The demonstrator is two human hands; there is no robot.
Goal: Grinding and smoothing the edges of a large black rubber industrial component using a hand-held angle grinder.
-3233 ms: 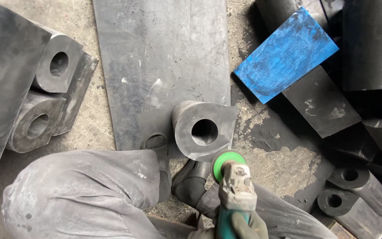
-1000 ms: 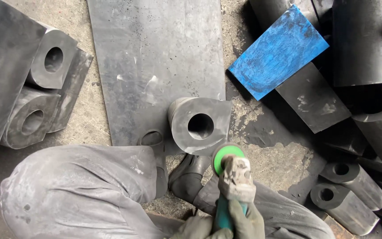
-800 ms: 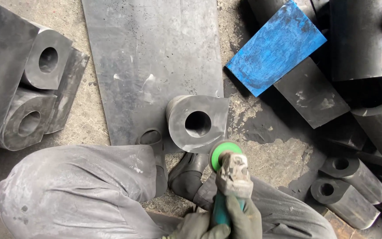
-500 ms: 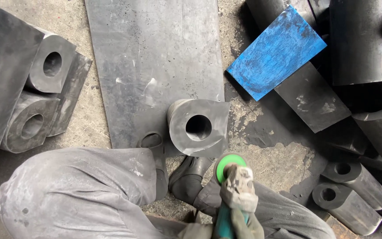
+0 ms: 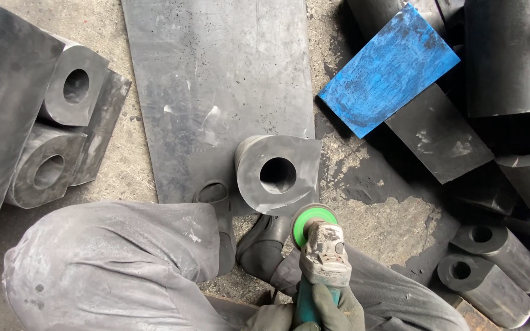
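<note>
Gloved right hand [image 5: 338, 306] gripping angle grinder [image 5: 320, 251].

Over the last few seconds I have shifted the grinder [image 5: 321, 257] only slightly. Its green disc [image 5: 314, 219] sat a little off the lower right corner of the holed block [image 5: 278, 175] at first; now it lies just below the block's lower edge, close under the hole. My gloved hands [image 5: 332, 309] on the handle showed more a second ago and have since slid down to the bottom edge.
</note>
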